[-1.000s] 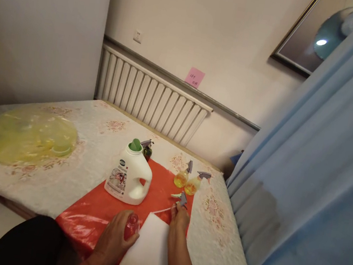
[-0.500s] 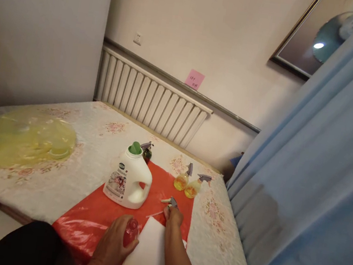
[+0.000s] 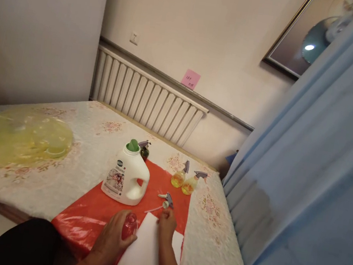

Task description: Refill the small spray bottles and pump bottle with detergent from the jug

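My left hand [image 3: 112, 241] is closed around a small red bottle [image 3: 130, 225] with no top on it, held upright over the red plastic sheet [image 3: 94, 215]. My right hand [image 3: 166, 225] pinches a grey spray trigger head [image 3: 167, 200] with its thin white dip tube [image 3: 153, 210] trailing to the left, just above the sheet. A white rectangular pad [image 3: 144, 256] lies under and between my two forearms. The trigger head sits a short way right of the bottle's mouth, apart from it.
A white detergent jug with a green cap [image 3: 127, 174] stands on the sheet, a dark spray bottle [image 3: 144, 149] behind it. Two yellow spray bottles [image 3: 184, 181] stand at the sheet's far right corner. A yellow plastic bag [image 3: 18, 137] lies far left. Blue curtain [image 3: 315, 180] hangs right; radiator [image 3: 144, 99] behind.
My right hand has drawn the trigger head back toward me and a little left, closer to the red bottle. My left hand has kept the bottle in place.
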Motion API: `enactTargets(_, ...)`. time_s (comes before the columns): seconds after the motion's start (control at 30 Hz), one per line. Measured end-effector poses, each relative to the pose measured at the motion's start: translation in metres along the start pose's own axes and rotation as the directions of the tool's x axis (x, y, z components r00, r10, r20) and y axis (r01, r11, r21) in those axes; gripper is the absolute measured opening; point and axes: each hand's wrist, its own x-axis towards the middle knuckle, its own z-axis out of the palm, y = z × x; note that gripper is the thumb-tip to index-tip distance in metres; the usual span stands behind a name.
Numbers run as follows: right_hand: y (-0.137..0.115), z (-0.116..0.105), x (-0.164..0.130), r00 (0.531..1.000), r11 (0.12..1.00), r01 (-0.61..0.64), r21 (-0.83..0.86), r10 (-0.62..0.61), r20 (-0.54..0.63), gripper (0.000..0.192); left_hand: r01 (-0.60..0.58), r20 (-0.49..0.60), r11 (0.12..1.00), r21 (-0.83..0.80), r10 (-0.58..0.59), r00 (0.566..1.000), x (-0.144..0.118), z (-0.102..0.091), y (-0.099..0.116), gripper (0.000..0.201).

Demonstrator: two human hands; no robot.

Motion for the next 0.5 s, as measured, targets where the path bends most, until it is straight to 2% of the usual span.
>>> enactTargets(0.1, 0.007, 0.000, -0.030, 0.989, 0.984, 0.136, -0.116, -0.128, 0.075, 0.015, 0.001, 0.038, 0.999, -0.033, 0.001, 0.999, 0.001, -0.003, -0.003, 0.059)
enactTargets(0.23, 0.012, 0.001, -0.058, 0.948, 0.925, 0.307, -0.223, -0.278, 0.153, 0.019, -0.003, 0.077, 0.998, -0.067, 0.009, 0.997, 0.002, -0.008, -0.007, 0.066)
enactTargets(0.37, 0.018, 0.004, -0.066, 0.909, 0.850, 0.417, -0.323, -0.376, 0.182, 0.022, -0.002, 0.127, 0.996, -0.093, 0.013, 0.992, 0.002, -0.013, -0.011, 0.077)
enactTargets(0.5, 0.027, 0.009, -0.065, 0.874, 0.775, 0.485, -0.405, -0.445, 0.194, 0.022, 0.058, 0.211, 0.990, -0.131, -0.030, 0.977, 0.002, -0.014, -0.020, 0.088)
